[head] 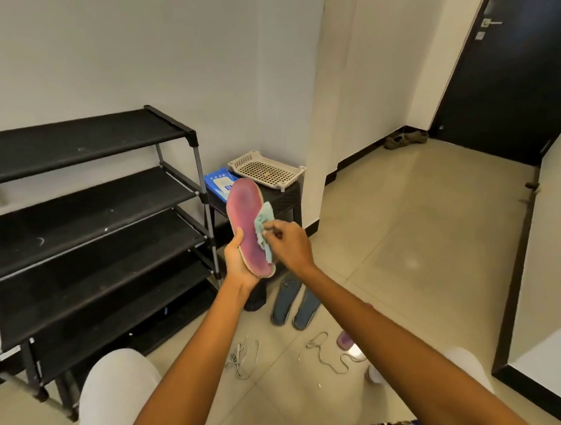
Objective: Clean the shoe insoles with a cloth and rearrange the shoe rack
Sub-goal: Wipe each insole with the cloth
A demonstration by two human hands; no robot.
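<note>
Nearest the camera, two bent knees [116, 396] in pale trousers, forearms reaching forward between them. On the floor [422, 236] under the forearms, two loose white laces [243, 357], and on the right side a second purple insole [347, 339] partly hidden by the right arm. Below the grips, a pair of dark blue insoles [294, 305] lying side by side on the floor.

Left hand [241, 264] curled under the heel end of a pink-purple insole [249, 227], thumb on its left edge, holding it up with the toe pointing away. Right hand [289, 244] with fingers pinched on a light green cloth [264, 233], pressed against the right edge of the insole.

Left of the grips, a black shoe rack [85, 204] with several bare shelves, standing against the wall. Just behind the held insole, a dark stool [281, 200] carrying a blue packet [216, 183] and a beige plastic basket [266, 168]. Far beyond, to the right, a pair of shoes [406, 139] beside a dark door [510, 67].
</note>
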